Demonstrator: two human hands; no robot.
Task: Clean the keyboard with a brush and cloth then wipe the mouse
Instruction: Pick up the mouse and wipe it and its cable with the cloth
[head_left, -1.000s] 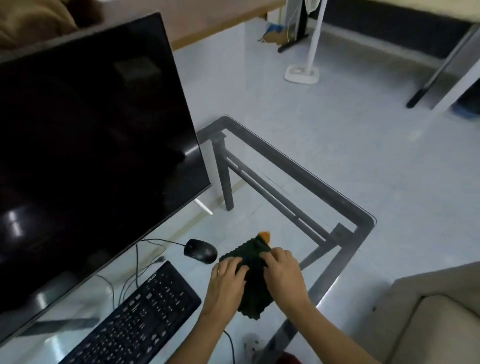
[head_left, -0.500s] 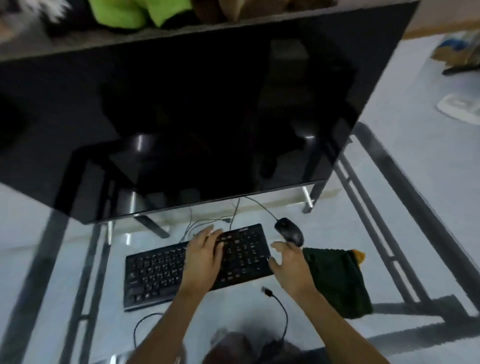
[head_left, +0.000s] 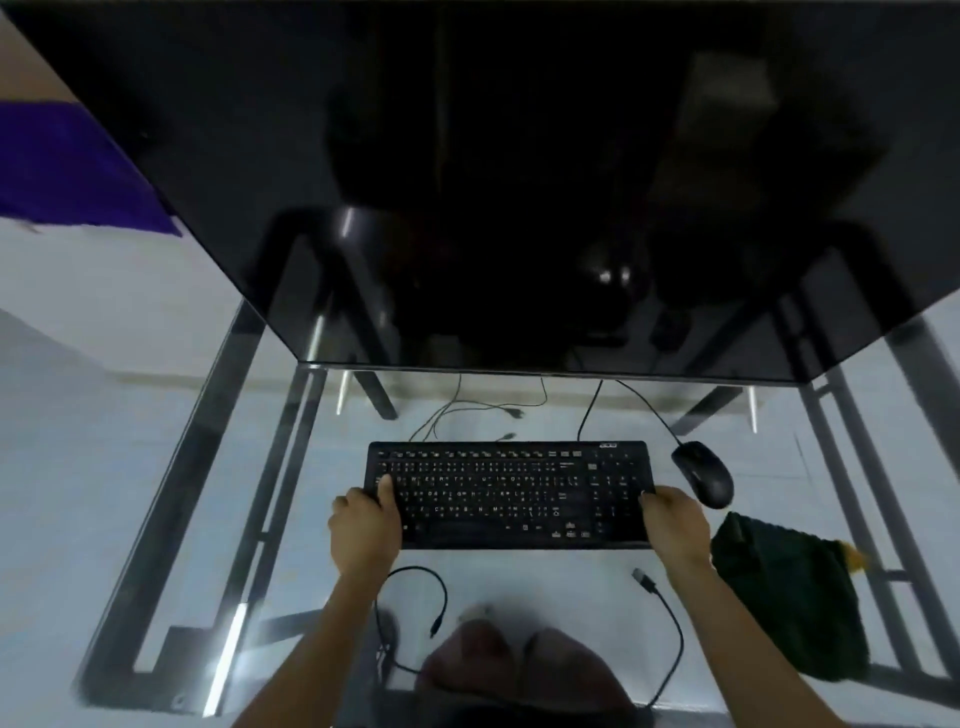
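Observation:
A black keyboard (head_left: 511, 493) lies flat on the glass desk (head_left: 291, 441), centred below the monitor. My left hand (head_left: 366, 527) grips its left end, thumb on the keys. At the right end my right hand (head_left: 675, 522) holds the edge the same way. A black wired mouse (head_left: 704, 473) rests just right of the keyboard. The dark green cloth (head_left: 789, 597) lies folded on the glass to the right of my right hand, with an orange tip (head_left: 854, 558) poking out from under it. No brush is clearly visible.
A large dark monitor (head_left: 519, 182) overhangs the back of the desk. Loose black cables (head_left: 670, 623) curl on the glass near the front edge, and thin wires (head_left: 467, 410) run behind the keyboard. The desk's metal frame (head_left: 883, 467) shows through the glass.
My hands left the cloth, which now lies at the right, and moved to the two ends of the keyboard. The view swung left to face the monitor squarely.

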